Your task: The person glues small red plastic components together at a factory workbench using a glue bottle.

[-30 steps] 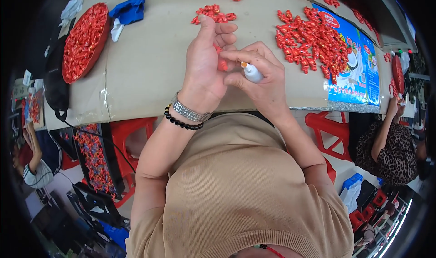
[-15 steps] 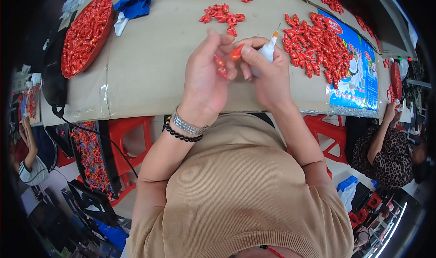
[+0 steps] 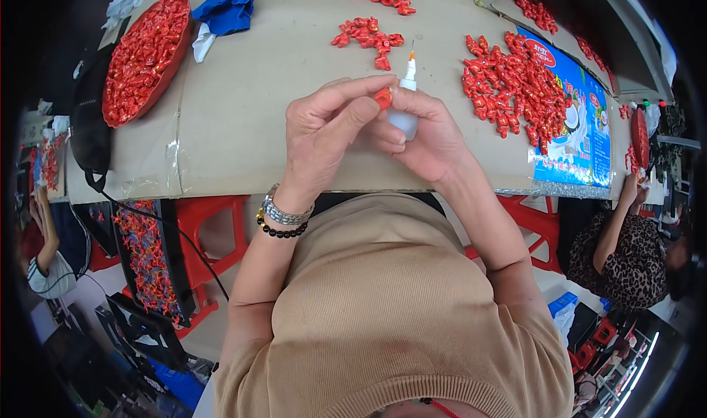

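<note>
Between both hands, over the near part of the table, is a small red figurine piece (image 3: 383,97). My left hand (image 3: 324,127) pinches it with thumb and fingertips; whether other pieces sit behind those fingers is hidden. My right hand (image 3: 427,131) touches the same piece from the right with its thumb. In its curled fingers it also holds a white squeeze bottle (image 3: 403,122) with an orange-based needle tip, pointing away from me. Beyond the hands lies a small cluster of red pieces (image 3: 367,33), and a larger pile of them (image 3: 515,86) is to the right.
A red basin (image 3: 147,61) heaped with red pieces stands at the left, beside a blue cloth (image 3: 227,11) and a black strap (image 3: 92,116). A blue printed sheet (image 3: 582,138) lies under the right pile. Grey shelving (image 3: 626,42) rises at far right. Other people sit at both sides.
My left hand has turned over and closed its fingertips on the red piece. The bottle has swung leftward, from leaning right to nearly upright in view.
</note>
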The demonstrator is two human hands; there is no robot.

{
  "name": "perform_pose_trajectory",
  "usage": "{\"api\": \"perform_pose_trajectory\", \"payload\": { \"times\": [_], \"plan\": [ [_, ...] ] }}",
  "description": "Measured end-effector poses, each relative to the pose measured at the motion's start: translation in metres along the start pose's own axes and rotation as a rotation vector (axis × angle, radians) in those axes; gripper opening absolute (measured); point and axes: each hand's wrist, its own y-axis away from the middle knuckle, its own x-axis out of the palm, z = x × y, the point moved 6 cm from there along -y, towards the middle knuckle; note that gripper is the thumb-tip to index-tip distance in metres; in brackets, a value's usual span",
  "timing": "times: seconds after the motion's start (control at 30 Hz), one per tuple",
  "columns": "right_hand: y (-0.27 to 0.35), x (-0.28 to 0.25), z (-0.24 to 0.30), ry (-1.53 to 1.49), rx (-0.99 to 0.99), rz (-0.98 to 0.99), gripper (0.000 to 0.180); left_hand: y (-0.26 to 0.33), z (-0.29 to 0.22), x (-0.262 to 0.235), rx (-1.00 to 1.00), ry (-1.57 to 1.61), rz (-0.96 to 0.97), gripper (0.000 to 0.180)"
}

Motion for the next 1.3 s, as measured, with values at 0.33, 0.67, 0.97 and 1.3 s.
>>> {"api": "perform_pose_trajectory", "payload": {
  "times": [0.33, 0.67, 0.97, 1.3],
  "plan": [
    [-0.007, 0.018, 0.005, 0.175, 0.021, -0.011, 0.013, 0.002, -0.002, -0.011, 0.370, -0.201, -0.077, 0.021],
    [-0.013, 0.017, 0.054, 1.022, -0.446, -0.120, 0.038, 0.004, 0.028, -0.037, -0.103, 0.464, -0.188, 0.024],
    [0.006, 0.015, 0.066, 1.048, -0.850, -0.206, 0.035, -0.001, 0.031, -0.037, -0.177, 0.589, -0.203, 0.024],
    [0.022, 0.038, 0.061, 1.477, -1.205, -0.019, 0.033, 0.005, 0.034, -0.032, -0.181, 0.522, -0.235, 0.033]
  ]
}}
